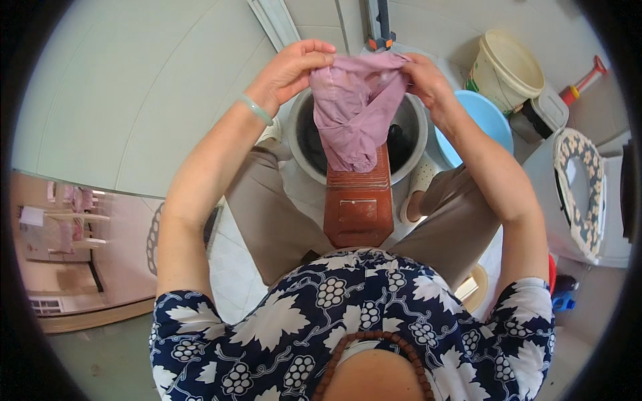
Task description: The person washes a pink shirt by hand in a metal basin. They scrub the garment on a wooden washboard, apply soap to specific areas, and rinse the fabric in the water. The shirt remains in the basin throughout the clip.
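A pink-purple cloth garment [346, 105] hangs stretched between my two hands. My left hand [296, 67] pinches its upper left corner between thumb and fingers, a pale green bangle on the wrist. At the upper right corner, my right hand [425, 77] grips the fabric. The garment's lower end drapes over the ridged top of a reddish-brown washboard [358, 208]. That board leans from a round metal basin [421, 125] toward my lap, between my knees. Dark cloth or dark water shows inside the basin; the garment hides much of it.
A light blue plastic basin [476, 128] stands to the right, with a cream bucket [506, 65] behind it. Farther right is a toilet with a floral seat cover [584, 195]. A red-handled tool [584, 82] leans at the wall. A mirror [95, 240] reflects at the left.
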Motion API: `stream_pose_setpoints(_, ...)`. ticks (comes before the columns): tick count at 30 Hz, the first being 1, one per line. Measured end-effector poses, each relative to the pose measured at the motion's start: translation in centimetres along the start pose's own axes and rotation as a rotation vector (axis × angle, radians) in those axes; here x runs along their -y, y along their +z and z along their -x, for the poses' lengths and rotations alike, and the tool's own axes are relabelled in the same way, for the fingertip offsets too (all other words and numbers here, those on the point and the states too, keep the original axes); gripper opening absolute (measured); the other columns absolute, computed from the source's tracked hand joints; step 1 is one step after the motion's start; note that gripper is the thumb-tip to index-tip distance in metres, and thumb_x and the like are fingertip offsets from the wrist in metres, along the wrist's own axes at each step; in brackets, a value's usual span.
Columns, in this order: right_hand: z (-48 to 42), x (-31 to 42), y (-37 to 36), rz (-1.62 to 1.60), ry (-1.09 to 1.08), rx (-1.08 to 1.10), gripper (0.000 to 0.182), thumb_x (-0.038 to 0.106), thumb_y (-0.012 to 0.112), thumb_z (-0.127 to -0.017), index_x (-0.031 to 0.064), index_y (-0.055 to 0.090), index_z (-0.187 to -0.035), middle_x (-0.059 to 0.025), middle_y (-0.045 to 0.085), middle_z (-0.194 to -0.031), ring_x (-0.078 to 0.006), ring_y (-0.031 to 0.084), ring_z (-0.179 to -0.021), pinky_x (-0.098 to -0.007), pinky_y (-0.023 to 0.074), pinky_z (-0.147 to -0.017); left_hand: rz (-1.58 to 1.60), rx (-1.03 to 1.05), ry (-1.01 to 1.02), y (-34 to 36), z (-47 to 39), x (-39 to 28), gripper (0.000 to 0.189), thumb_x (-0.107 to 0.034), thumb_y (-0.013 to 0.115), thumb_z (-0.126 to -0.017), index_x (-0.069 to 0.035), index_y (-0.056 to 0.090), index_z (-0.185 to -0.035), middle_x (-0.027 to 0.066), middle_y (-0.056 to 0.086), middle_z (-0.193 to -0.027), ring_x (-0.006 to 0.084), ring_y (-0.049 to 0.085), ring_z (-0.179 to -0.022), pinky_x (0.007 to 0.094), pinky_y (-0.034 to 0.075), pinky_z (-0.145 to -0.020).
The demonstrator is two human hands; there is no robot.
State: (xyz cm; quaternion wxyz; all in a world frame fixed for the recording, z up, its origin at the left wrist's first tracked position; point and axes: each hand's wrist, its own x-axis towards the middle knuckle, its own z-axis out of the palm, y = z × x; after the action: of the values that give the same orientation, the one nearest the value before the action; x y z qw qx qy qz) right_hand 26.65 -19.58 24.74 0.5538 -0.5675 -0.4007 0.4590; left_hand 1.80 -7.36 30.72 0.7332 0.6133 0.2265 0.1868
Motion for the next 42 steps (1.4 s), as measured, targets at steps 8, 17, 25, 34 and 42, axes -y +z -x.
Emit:
stream_pose_setpoints(8,-2.8,0.3,-1.3,-0.138,-0.100,-0.060,0.015,0.010,0.057,-0.090,0.0052,0.064,-0.103,-0.0019,0.067,-0.091,-0.0111,0.062,-0.082,-0.0255,0.0507,-0.073,-0.901,-0.011,0.163,-2.3,-1.2,3.7,0.035,-0.008,0.062,-0.080,-0.003,0.059,-0.114,0.0085,0.061,-0.096,0.0202,0.060,-0.087,0.0324,0.049,-0.079)
stream_pose_setpoints(17,-3.7,1.4,-1.3,-0.114,0.010,-0.041,0.014,0.009,0.061,-0.088,0.0055,0.064,-0.101,-0.0020,0.067,-0.090,-0.0105,0.063,-0.081,-0.0249,0.0511,-0.072,-1.107,-0.493,0.163,-5.8,-3.6,8.9,0.021,-0.016,0.057,-0.086,0.001,0.064,-0.096,0.0162,0.063,-0.099,0.0279,0.061,-0.094,0.0382,0.050,-0.082)
stream_pose_setpoints(25,-4.2,1.3,-0.4,0.191,-0.070,-0.059,0.016,0.010,0.062,-0.088,0.0039,0.064,-0.103,-0.0021,0.067,-0.088,-0.0103,0.062,-0.078,-0.0241,0.0483,-0.070,0.300,-0.338,-0.166,-5.7,-3.8,11.3,0.031,-0.019,0.048,-0.099,0.000,0.055,-0.123,0.0115,0.065,-0.118,0.0211,0.065,-0.105,0.0378,0.053,-0.093)
stream_pose_setpoints(34,-4.7,0.8,-2.2,-0.007,-0.082,-0.099,0.017,0.007,0.059,-0.090,0.0029,0.064,-0.105,-0.0039,0.068,-0.092,-0.0116,0.064,-0.081,-0.0258,0.0521,-0.073,0.524,0.072,-0.042,-5.5,-3.4,8.2,0.034,-0.015,0.053,-0.097,0.003,0.055,-0.126,0.0145,0.062,-0.122,0.0212,0.063,-0.108,0.0363,0.051,-0.095)
stream_pose_setpoints(42,-3.2,1.9,-2.5,-0.210,0.044,-0.057,0.018,0.008,0.058,-0.090,0.0009,0.064,-0.106,-0.0075,0.069,-0.095,-0.0158,0.066,-0.084,-0.0284,0.0552,-0.076,0.356,0.009,0.021,-6.4,-1.6,5.8,0.036,-0.010,0.062,-0.091,0.005,0.055,-0.123,0.0133,0.065,-0.112,0.0199,0.065,-0.100,0.0326,0.055,-0.087)
